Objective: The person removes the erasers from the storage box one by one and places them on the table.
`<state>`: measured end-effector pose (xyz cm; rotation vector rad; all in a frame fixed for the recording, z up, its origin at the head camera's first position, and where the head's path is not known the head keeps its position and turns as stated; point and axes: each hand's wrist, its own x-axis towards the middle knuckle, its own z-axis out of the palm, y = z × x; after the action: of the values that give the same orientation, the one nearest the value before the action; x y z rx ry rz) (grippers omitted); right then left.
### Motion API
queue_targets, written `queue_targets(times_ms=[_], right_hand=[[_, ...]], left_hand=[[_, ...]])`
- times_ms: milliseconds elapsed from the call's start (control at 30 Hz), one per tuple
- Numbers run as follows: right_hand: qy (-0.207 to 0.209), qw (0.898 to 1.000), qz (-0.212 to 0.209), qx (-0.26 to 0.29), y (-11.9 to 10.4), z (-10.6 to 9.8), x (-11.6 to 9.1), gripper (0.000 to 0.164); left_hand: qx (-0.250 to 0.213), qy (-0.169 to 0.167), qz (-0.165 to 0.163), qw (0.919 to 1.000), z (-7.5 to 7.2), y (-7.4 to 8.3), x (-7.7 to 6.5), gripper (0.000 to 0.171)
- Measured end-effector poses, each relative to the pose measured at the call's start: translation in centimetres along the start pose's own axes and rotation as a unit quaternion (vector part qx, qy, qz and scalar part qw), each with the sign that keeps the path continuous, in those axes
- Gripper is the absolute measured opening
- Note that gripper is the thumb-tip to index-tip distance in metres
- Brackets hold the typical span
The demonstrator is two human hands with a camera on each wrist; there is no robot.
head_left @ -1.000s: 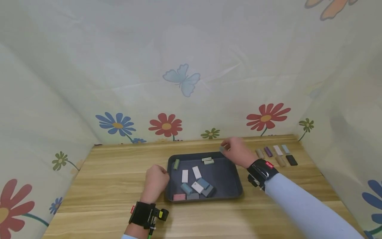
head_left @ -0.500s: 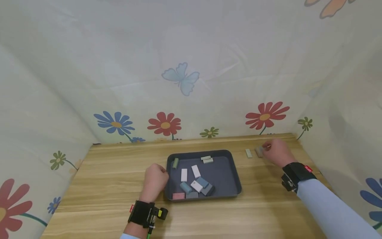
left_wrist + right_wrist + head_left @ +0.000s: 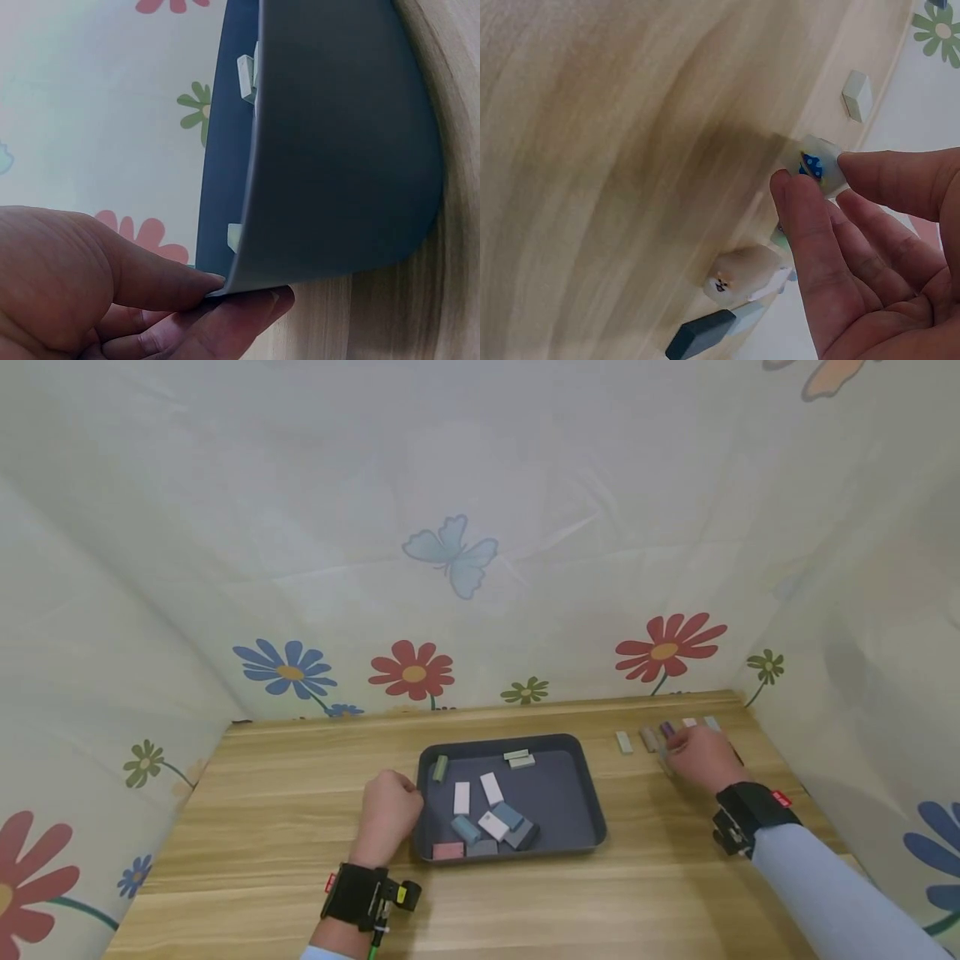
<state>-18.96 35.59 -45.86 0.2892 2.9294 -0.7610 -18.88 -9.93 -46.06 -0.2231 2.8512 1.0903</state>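
My left hand [image 3: 392, 810] pinches the near-left rim of the dark grey tray [image 3: 592, 793], thumb inside and fingers underneath, as the left wrist view shows. Inside the tray lie several small blocks, among them a pink block [image 3: 448, 851], a green block [image 3: 440, 768] and a white block [image 3: 462, 797]. Right of the tray, my right hand [image 3: 705, 757] is low over the table. In the right wrist view its thumb and index finger pinch a small pale block [image 3: 812, 166] with a blue dotted print. Close by lies a tan block [image 3: 742, 271] with a small face-like print.
A pale green block [image 3: 624, 742] lies between tray and right hand. Beyond the hand are a purple block [image 3: 667, 729], a light blue block [image 3: 712, 723] and a black block [image 3: 701, 334]. Floral cloth [image 3: 570, 610] hangs behind the wooden table [image 3: 300, 793].
My right hand has gone from the tray's far-right corner to the blocks at the right, leaving a pale green block on the table. My left hand stays at the tray.
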Motion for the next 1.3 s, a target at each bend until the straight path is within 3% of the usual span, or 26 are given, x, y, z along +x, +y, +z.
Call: queue_targets(times_ms=[533, 733, 1067, 1300], right_hand=[[0.009, 1.000, -0.003, -0.021, 0.1, 0.4, -0.3, 0.030], [0.019, 0.999, -0.007, -0.046, 0.1, 0.3, -0.4, 0.029], [0.029, 0.999, -0.009, -0.044, 0.4, 0.1, -0.4, 0.028], [0.045, 0.997, -0.013, -0.055, -0.7, -0.3, -0.6, 0.023]], left_hand=[[0.006, 0.010, 0.017, 0.9998, 0.2, -0.4, 0.1, 0.020], [0.005, 0.009, 0.012, 0.9999, 0.2, -0.4, 0.3, 0.018], [-0.006, 0.004, 0.005, 1.0000, 0.1, -0.5, 0.3, 0.016], [-0.008, 0.004, 0.002, 1.0000, 0.1, -0.5, 0.3, 0.016]])
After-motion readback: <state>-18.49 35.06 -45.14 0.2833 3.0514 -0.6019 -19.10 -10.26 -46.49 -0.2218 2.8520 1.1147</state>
